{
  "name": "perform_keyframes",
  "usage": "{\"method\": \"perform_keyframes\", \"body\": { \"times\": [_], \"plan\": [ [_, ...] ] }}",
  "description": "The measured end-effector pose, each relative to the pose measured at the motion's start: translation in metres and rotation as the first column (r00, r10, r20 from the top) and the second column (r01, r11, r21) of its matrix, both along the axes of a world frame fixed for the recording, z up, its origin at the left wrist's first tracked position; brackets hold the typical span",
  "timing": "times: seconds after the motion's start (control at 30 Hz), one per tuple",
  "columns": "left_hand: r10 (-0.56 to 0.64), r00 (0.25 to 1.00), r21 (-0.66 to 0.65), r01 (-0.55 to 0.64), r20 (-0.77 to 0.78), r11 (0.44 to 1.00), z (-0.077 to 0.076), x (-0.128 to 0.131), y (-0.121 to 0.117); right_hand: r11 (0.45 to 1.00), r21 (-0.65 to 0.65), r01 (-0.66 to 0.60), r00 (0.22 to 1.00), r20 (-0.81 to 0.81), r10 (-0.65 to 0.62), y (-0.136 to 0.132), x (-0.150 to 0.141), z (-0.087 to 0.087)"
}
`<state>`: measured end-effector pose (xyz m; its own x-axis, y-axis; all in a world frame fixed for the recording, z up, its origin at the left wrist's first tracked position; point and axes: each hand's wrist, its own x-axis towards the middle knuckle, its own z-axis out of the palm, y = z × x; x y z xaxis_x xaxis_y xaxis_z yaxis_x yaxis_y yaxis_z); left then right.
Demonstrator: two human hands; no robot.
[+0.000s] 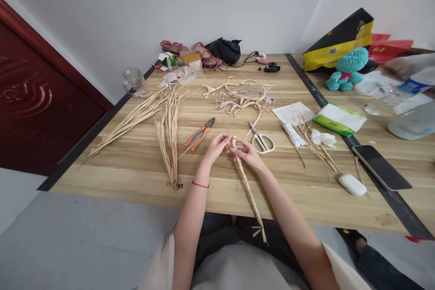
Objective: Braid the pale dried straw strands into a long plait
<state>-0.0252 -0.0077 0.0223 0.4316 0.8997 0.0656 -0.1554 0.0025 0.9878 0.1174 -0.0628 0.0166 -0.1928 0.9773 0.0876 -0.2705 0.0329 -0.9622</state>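
Note:
A long stem wrapped in pale straw (247,185) runs from between my hands down over the table's front edge, its frayed lower end hanging near my lap. My left hand (219,143) pinches its upper end with closed fingertips. Just below that, my right hand (247,153) closes round the stem from the other side. Left of my hands lie pliers with orange and grey handles (200,134). White-handled scissors (261,140) rest right beside my right hand. Bundles of loose straw strips (170,133) spread out on the left.
Straw-wrapped twigs (238,99) lie farther back, near a glass mug (135,82). To the right are a paper sheet (294,112), a tissue pack (339,119), a phone (382,167), a white case (352,184) and a turquoise crocheted doll (348,69). Another person's leg (377,263) shows below right.

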Motion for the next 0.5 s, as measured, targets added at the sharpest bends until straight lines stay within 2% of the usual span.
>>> {"method": "perform_keyframes", "body": {
  "times": [0.17,0.37,0.5],
  "plan": [
    [0.044,0.995,-0.003,-0.044,0.090,0.999,0.003,0.009,-0.006,1.000,0.011,-0.002,1.000,-0.014,0.002,0.001,0.003,0.000],
    [0.051,0.997,0.105,-0.058,0.064,0.993,0.003,0.012,-0.006,0.999,-0.026,0.019,1.000,-0.021,-0.019,0.000,0.007,-0.002],
    [0.113,0.991,0.081,-0.119,0.073,0.990,-0.002,0.012,-0.003,0.999,-0.038,-0.006,0.999,-0.032,0.004,0.000,0.007,0.001]
  ]
}}
